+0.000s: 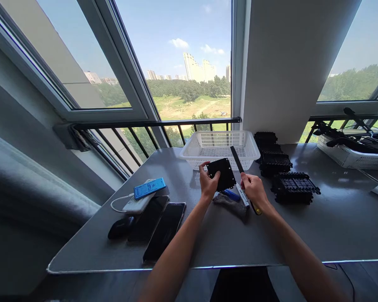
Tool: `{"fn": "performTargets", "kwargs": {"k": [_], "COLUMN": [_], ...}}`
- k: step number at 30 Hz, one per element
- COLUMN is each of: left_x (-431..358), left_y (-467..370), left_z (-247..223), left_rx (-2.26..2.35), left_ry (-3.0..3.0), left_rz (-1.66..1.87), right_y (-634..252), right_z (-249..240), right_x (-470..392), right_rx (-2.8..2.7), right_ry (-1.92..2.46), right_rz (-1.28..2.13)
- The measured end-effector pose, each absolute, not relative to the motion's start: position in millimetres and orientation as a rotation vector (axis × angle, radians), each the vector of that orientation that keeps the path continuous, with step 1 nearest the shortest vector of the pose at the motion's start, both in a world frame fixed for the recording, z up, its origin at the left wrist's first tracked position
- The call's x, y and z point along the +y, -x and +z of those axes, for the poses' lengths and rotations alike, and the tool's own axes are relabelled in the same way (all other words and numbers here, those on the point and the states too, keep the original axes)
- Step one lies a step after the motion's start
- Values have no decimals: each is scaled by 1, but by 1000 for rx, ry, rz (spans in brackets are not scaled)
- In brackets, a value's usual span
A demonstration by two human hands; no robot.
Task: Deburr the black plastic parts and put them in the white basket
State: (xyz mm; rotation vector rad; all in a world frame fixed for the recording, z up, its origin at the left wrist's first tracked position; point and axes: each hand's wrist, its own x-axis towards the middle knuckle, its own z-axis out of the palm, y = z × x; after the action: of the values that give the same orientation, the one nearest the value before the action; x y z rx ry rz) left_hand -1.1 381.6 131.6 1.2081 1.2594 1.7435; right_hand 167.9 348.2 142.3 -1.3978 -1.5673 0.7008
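Hands (208,184) around plate (226,173), flat tool (237,159)

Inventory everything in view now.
Plate: one, black, left hand
Tool: one, black/yellow, right hand
Baskets: two, white, rear and right
Jumble: one, black, right basket
Pieces: several, black, right
Phone: one, blue, left
Slab: one, white, under phone
Devices: two, black, left
Mouse: one, black, left
Cable: one, white, left
Marker: one, white, centre
Item: one, blue, centre
Cloth: one, grey, centre
Table: one, grey, foreground
Railings: two, black, rear
Window frames: several, grey, rear
Hands: two, bare, centre
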Motion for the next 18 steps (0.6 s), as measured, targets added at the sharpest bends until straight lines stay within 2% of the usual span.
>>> {"fn": "performTargets", "kwargs": {"k": [8, 13, 18], "left_x": [385, 389, 386], "left_y": [-2, 5, 6], "left_z": [128, 125, 128], "left_rx": [1122, 1235, 1162], "left_ry": [-970, -904, -911], "left_rz": [1753, 1696, 1440], "right_y": [-165, -164, -170], "right_z": [144, 143, 141], "right_x": [345, 347, 352], "right_rx": [-1549, -1337, -1199], "right_ry": [1343, 1204, 1162], "right_rz": [910, 1145, 1065]}}
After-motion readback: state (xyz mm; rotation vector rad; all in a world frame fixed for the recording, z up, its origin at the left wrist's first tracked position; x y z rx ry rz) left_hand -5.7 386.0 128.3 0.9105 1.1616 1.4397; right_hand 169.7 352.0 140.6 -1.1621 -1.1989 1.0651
